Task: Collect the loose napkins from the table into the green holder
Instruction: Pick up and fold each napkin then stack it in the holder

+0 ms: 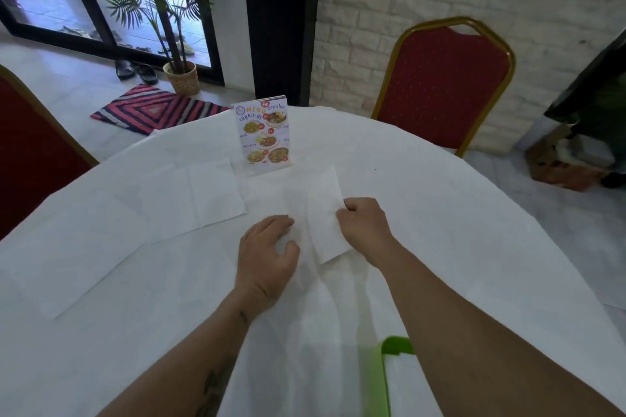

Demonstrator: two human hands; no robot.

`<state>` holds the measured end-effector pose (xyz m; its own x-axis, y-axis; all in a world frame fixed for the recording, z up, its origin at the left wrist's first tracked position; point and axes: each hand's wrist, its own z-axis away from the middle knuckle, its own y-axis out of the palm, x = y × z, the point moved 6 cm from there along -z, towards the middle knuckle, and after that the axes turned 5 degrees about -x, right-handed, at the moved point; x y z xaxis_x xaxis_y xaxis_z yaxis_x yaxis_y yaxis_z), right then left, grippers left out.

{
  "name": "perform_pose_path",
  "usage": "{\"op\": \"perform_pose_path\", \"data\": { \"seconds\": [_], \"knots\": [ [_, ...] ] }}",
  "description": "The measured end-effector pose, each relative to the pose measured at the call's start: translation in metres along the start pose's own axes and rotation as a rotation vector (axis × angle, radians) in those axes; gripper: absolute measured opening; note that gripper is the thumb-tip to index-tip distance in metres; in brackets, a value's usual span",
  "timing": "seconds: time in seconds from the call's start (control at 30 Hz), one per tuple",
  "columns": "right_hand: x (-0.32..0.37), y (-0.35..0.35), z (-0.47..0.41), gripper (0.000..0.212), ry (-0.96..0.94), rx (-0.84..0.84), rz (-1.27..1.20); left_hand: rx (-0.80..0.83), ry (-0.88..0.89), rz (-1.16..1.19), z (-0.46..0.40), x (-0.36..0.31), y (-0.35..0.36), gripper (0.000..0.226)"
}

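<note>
Right hand [364, 225]: fingers curled, pinching the folded napkin [327, 217] by its right edge
Left hand [267, 257]: fingers spread, resting on the tablecloth [440, 213] beside that napkin
Other napkins [189, 196]: flat, left of the menu stand [262, 134]
Green holder [386, 376]: near table edge, under the right forearm

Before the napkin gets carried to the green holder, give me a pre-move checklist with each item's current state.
1. Right hand pinches the folded napkin: ok.
2. Napkin fully lifted off the table: cannot tell.
3. Left hand holds nothing, fingers relaxed on the cloth: ok.
4. Green holder in view, near the right forearm: ok.
5. Room inside the holder: cannot tell, arm hides it.
6. All loose napkins collected: not ok, an unfolded napkin lies left.
</note>
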<state>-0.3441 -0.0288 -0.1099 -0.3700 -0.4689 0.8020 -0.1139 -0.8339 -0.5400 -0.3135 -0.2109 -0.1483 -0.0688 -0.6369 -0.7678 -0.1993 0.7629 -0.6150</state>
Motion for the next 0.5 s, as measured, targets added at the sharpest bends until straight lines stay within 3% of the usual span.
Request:
{"op": "perform_pose_path", "data": {
  "seconds": [0.17,0.27,0.4,0.5],
  "knots": [
    [-0.001,-0.033,0.039,0.011,-0.011,-0.067,-0.024,0.014,-0.092,0.234,0.032,-0.033,-0.027,0.041],
    [0.004,-0.050,0.067,0.030,-0.013,-0.062,-0.078,0.027,-0.141,0.328,0.052,-0.051,-0.042,0.038],
    [0.025,-0.090,0.123,0.021,-0.017,-0.085,-0.197,0.088,-0.096,0.371,0.075,-0.084,-0.062,0.042],
    [0.025,-0.119,0.167,0.030,-0.025,-0.124,-0.296,0.116,-0.038,0.414,0.096,-0.107,-0.070,0.042]
  ]
}}
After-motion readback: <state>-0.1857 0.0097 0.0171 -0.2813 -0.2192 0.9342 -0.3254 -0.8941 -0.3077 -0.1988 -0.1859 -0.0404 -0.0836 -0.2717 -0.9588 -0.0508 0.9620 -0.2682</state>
